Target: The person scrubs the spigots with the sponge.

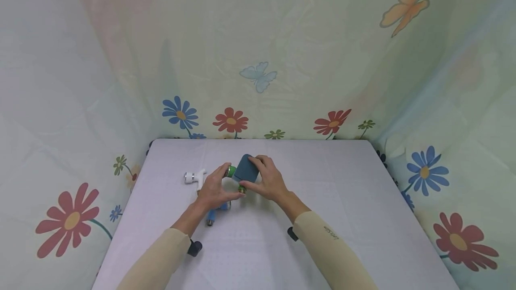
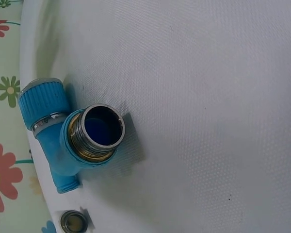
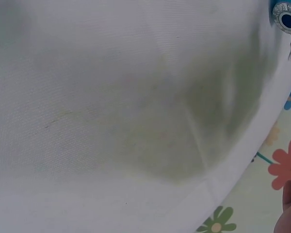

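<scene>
Head: blue pad in right hand

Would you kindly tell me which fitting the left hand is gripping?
The green fitting, held by the left hand; the white fitting and blue fitting lie on the table.

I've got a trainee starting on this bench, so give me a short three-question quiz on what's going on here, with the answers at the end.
1. Multiple choice: which hand holds the dark pad?
A) left
B) right
C) neither

2. True or false: in the head view, the white tap shows higher in the picture than the blue tap.

3. Fill in the blank: the left hand grips a ____ fitting.

Key:
1. B, the right hand.
2. True.
3. Green.
</scene>
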`<state>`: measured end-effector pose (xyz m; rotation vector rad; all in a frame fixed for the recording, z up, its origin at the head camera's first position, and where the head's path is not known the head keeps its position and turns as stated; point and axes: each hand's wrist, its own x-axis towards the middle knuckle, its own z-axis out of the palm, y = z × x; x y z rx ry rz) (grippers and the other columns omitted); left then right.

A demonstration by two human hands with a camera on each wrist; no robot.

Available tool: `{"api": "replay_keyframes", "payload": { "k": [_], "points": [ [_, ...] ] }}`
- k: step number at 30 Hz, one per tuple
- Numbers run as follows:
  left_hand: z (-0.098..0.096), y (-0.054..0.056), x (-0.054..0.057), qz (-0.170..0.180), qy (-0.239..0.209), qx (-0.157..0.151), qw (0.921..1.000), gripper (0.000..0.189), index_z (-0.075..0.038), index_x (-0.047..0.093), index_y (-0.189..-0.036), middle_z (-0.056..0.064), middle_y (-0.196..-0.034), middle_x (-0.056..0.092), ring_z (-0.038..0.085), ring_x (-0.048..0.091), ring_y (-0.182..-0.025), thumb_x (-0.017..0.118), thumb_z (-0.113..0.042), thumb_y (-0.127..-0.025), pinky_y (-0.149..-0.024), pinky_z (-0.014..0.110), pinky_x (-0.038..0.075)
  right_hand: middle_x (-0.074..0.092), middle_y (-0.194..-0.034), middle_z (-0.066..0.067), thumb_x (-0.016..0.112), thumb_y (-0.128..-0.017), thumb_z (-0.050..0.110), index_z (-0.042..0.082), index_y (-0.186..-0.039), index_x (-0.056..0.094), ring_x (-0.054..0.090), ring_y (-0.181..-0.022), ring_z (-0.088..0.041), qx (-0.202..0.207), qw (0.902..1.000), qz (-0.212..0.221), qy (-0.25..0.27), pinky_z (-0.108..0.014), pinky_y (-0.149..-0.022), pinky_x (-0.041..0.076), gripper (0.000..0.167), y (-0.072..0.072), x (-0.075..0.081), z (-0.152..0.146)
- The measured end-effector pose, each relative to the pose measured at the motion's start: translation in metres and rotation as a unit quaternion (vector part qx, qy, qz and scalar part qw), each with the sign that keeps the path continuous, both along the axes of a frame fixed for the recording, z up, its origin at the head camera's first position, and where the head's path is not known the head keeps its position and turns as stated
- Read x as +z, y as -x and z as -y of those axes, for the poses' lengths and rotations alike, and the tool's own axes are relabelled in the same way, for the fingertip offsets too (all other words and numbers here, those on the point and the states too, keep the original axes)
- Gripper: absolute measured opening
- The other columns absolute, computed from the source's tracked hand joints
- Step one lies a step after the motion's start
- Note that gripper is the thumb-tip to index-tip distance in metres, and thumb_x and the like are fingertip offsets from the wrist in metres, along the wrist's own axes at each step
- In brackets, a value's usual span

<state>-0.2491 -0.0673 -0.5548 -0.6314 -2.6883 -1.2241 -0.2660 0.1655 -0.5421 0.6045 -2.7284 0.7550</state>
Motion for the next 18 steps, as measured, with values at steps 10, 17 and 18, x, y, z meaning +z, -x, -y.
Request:
{"api": "replay_keyframes", "payload": {
  "k": [10,17,18],
  "points": [
    [-0.0008,0.0021,-0.0003,0.0,-0.009,-0.02,0.9998,0.102,-0.019,0.044,-0.155,0.004,-0.144,0.061,0.027,0.064,-0.128,0.095,-0.047,-0.071,-0.104,0.051,0.056,0.05,-0.148,-0.011,0.076,-0.082,0.067,0.02,-0.155,0.048,0.052,-0.132,-0.029,-0.019,0.9996,0.016,-0.012,-0.047,-0.106,0.056,0.091,0.0023,0.003,0.0022],
    [-0.002,0.0015,0.0,-0.006,-0.017,-0.035,0.9992,0.099,-0.02,0.046,-0.153,0.001,-0.139,0.064,0.025,0.064,-0.128,0.095,-0.047,-0.071,-0.104,0.051,0.057,0.05,-0.146,-0.012,0.074,-0.083,0.069,0.02,-0.155,0.048,0.054,-0.13,-0.03,-0.041,0.9988,0.017,-0.019,-0.047,-0.103,0.057,0.09,0.0018,0.007,0.0038],
    [-0.002,0.0014,0.0,-0.007,-0.017,-0.035,0.9992,0.099,-0.02,0.046,-0.153,0.001,-0.139,0.064,0.025,0.064,-0.128,0.096,-0.047,-0.07,-0.104,0.05,0.057,0.05,-0.146,-0.012,0.073,-0.084,0.069,0.02,-0.155,0.048,0.054,-0.129,-0.03,-0.044,0.9986,0.019,-0.02,-0.047,-0.103,0.057,0.09,0.0017,0.0074,0.004]
  ]
}}
